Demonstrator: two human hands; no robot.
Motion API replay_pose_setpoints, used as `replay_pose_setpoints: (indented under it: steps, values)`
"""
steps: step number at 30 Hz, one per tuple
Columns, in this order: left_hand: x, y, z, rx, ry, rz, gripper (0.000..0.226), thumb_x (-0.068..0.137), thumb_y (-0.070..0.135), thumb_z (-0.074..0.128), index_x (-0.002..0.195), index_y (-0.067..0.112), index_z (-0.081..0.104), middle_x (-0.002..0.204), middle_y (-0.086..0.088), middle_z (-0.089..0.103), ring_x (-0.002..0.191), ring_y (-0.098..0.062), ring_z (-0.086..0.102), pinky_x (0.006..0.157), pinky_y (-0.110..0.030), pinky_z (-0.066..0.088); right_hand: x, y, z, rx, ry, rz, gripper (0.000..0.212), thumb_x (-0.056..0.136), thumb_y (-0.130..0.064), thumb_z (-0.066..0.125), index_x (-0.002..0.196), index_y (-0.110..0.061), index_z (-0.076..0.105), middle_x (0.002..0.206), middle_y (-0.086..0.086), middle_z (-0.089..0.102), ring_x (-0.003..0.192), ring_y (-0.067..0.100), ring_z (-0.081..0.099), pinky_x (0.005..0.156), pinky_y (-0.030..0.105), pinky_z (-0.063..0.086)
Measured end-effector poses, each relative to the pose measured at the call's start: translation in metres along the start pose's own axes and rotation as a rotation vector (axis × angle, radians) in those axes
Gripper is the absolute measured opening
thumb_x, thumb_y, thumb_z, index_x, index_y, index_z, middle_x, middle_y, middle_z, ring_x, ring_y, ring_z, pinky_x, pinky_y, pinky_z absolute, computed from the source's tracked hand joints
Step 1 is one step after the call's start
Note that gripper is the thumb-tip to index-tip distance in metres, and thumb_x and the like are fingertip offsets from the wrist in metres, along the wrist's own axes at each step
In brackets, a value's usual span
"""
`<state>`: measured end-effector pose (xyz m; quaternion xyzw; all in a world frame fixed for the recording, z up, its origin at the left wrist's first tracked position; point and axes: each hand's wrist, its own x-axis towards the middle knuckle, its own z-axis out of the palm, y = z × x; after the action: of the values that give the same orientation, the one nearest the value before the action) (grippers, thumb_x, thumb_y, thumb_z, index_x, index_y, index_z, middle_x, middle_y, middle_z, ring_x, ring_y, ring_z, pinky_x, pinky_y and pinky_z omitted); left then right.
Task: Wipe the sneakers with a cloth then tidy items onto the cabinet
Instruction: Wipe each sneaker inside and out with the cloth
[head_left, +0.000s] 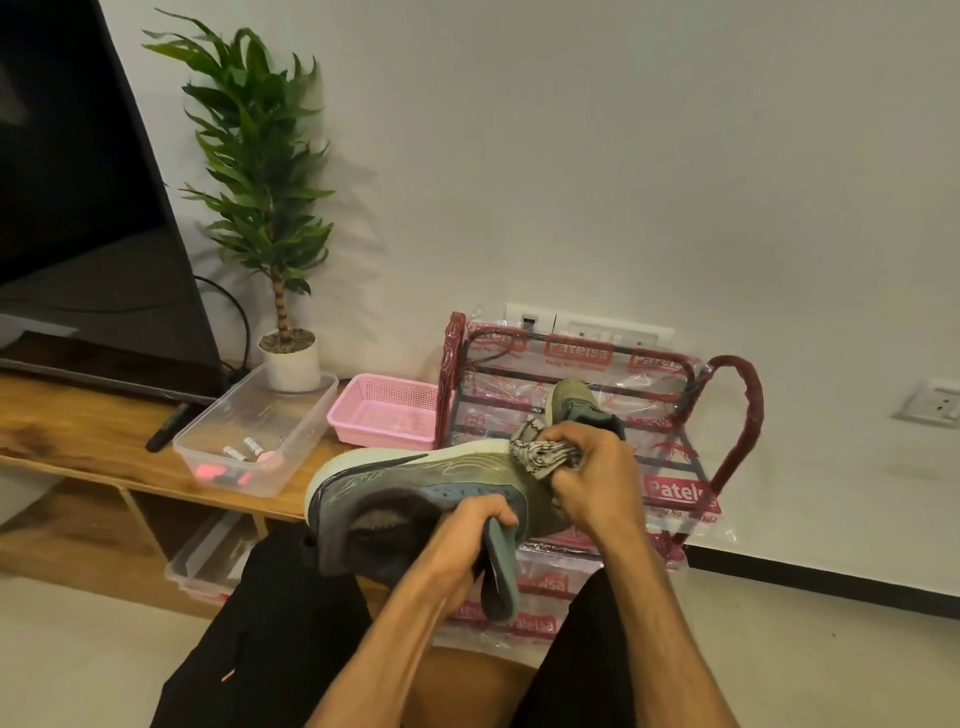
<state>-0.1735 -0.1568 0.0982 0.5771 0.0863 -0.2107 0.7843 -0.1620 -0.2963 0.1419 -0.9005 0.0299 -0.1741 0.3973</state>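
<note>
My left hand (462, 540) grips a grey-green sneaker (410, 493) by its collar and tongue, holding it on its side above my lap, sole facing away. My right hand (592, 478) holds a bunched grey patterned cloth (540, 452) pressed against the sneaker's toe end. A second olive sneaker (569, 405) rests on the top shelf of a red plastic-wrapped shoe rack (737, 415) just behind my hands. The wooden cabinet (78, 436) stretches along the left.
On the cabinet stand a clear plastic tub (291, 410) holding small items, a pink basket (384, 410), a potted plant (288, 358), a TV (78, 208) and a dark remote (163, 434). Another clear container (208, 561) sits in the cabinet's lower shelf. My legs fill the bottom of the view.
</note>
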Motion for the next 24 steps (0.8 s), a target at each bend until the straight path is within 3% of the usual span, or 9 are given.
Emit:
replay_pose_setpoints:
  steps: [4, 7, 10, 14, 17, 20, 22, 24]
  values:
    - [0.002, -0.001, 0.009, -0.109, 0.012, 0.026, 0.007, 0.075, 0.006, 0.056, 0.076, 0.003, 0.063, 0.074, -0.014, 0.056, 0.073, -0.025, 0.053, 0.073, -0.039, 0.046, -0.009, -0.025, 0.005, 0.065, -0.168, -0.091, 0.023, 0.072, -0.013, 0.073, 0.087, -0.030, 0.077, 0.083, -0.015, 0.074, 0.080, 0.002, 0.067, 0.071, 0.030, 0.056]
    - [0.000, -0.006, 0.005, 0.000, 0.030, 0.018, 0.019, 0.061, 0.022, 0.066, 0.072, 0.008, 0.063, 0.072, -0.010, 0.055, 0.071, -0.023, 0.051, 0.069, -0.037, 0.040, 0.006, -0.012, 0.002, -0.111, -0.077, -0.013, 0.029, 0.079, -0.013, 0.075, 0.103, -0.028, 0.075, 0.097, -0.008, 0.075, 0.086, 0.010, 0.068, 0.080, 0.036, 0.057]
    - [0.001, -0.008, 0.007, 0.041, 0.042, 0.032, 0.021, 0.058, 0.027, 0.068, 0.069, 0.011, 0.060, 0.067, -0.009, 0.052, 0.068, -0.023, 0.049, 0.070, -0.039, 0.038, 0.007, -0.009, 0.002, -0.106, 0.002, 0.040, 0.027, 0.079, -0.015, 0.075, 0.103, -0.028, 0.075, 0.095, -0.010, 0.074, 0.082, 0.010, 0.067, 0.078, 0.032, 0.056]
    - [0.005, -0.008, 0.011, -0.099, 0.046, 0.062, 0.010, 0.081, 0.002, 0.055, 0.082, 0.004, 0.064, 0.069, -0.010, 0.063, 0.075, -0.025, 0.057, 0.076, -0.041, 0.048, -0.010, -0.025, 0.004, 0.066, -0.130, -0.054, 0.021, 0.074, -0.014, 0.077, 0.088, -0.029, 0.078, 0.081, -0.020, 0.070, 0.080, -0.004, 0.064, 0.072, 0.019, 0.053]
    - [0.005, -0.009, 0.005, -0.047, 0.071, 0.031, 0.012, 0.085, 0.005, 0.056, 0.077, 0.005, 0.065, 0.071, -0.010, 0.061, 0.073, -0.023, 0.054, 0.070, -0.036, 0.043, 0.000, -0.011, 0.005, 0.012, -0.094, 0.015, 0.033, 0.075, -0.007, 0.074, 0.099, -0.029, 0.076, 0.091, -0.016, 0.072, 0.084, 0.001, 0.065, 0.079, 0.027, 0.056]
    - [0.006, -0.011, 0.007, -0.025, 0.043, 0.038, 0.015, 0.073, 0.019, 0.065, 0.080, 0.006, 0.068, 0.081, -0.013, 0.062, 0.082, -0.027, 0.056, 0.083, -0.045, 0.045, 0.003, -0.009, 0.008, -0.084, 0.021, 0.108, 0.038, 0.077, -0.012, 0.072, 0.110, -0.031, 0.072, 0.101, -0.005, 0.075, 0.087, 0.014, 0.069, 0.081, 0.040, 0.059]
    - [0.007, -0.011, 0.012, -0.102, 0.043, 0.074, 0.012, 0.082, 0.013, 0.059, 0.085, 0.005, 0.068, 0.077, -0.012, 0.067, 0.083, -0.027, 0.061, 0.088, -0.048, 0.049, -0.007, -0.019, 0.015, -0.008, -0.005, 0.021, 0.032, 0.077, -0.018, 0.072, 0.106, -0.030, 0.074, 0.098, -0.007, 0.076, 0.088, 0.012, 0.069, 0.081, 0.037, 0.058]
    - [0.005, -0.009, 0.015, -0.241, 0.043, 0.083, 0.017, 0.092, 0.002, 0.047, 0.089, 0.003, 0.064, 0.069, -0.011, 0.069, 0.077, -0.024, 0.063, 0.076, -0.040, 0.053, -0.016, -0.031, 0.017, 0.065, -0.097, -0.070, 0.027, 0.074, -0.022, 0.072, 0.099, -0.032, 0.076, 0.095, -0.011, 0.076, 0.090, 0.007, 0.069, 0.082, 0.035, 0.057]
